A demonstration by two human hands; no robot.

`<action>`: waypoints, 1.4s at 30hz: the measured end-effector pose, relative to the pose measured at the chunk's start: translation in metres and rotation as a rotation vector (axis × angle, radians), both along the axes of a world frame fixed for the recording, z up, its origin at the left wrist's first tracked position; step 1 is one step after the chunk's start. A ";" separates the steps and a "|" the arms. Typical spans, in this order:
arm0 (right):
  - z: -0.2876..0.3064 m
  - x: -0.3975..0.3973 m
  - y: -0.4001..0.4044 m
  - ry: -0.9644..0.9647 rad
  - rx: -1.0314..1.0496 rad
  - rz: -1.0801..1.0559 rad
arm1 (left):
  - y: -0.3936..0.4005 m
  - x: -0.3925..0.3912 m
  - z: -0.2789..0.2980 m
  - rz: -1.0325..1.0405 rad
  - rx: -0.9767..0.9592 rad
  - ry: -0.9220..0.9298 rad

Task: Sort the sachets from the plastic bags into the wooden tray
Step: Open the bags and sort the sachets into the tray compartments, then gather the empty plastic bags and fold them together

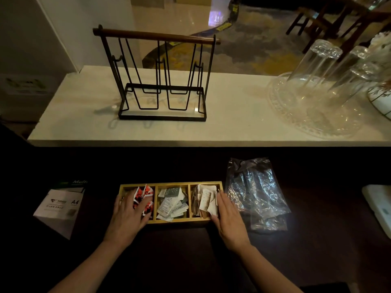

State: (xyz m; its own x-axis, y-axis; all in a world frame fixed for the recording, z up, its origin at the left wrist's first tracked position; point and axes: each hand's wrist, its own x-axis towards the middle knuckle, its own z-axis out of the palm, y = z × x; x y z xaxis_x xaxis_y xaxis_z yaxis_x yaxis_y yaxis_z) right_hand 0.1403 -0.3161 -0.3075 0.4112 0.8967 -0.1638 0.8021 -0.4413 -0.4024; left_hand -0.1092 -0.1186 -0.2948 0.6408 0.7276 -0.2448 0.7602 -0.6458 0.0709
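Note:
A wooden tray (172,220) with three compartments sits on the dark counter in front of me. Red-and-white sachets (146,194) fill its left compartment, grey-white sachets (172,205) the middle one, and pale beige sachets (206,199) the right one. My left hand (129,214) lies flat over the left compartment, fingers spread on the red sachets. My right hand (229,218) rests against the tray's right end, fingertips touching the beige sachets. Crumpled clear plastic bags (257,193) lie just right of the tray.
A pack of A4 paper (60,208) lies at the left. On the raised white ledge behind stand a black wire rack (163,81) and upturned glasses (313,66) on a clear glass platter (306,115). A white object (378,208) sits at the far right.

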 end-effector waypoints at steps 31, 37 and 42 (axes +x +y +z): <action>0.022 0.183 -0.051 0.377 -0.151 -1.030 | -0.037 0.057 0.022 -0.182 0.042 -0.146; -0.003 0.166 -0.020 0.597 -0.038 -1.009 | -0.069 0.100 0.009 -0.376 0.053 -0.022; -0.039 0.158 -0.002 0.707 0.006 -0.936 | -0.064 0.107 -0.021 -0.381 0.042 0.038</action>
State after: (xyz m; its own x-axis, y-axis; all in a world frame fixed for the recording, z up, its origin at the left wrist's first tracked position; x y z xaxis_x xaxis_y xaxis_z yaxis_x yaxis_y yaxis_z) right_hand 0.2984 -0.3178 -0.3462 0.7299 0.2940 -0.6171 -0.2376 -0.7373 -0.6324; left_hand -0.0019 -0.1823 -0.3163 0.8583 0.4490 -0.2486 0.4668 -0.8842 0.0146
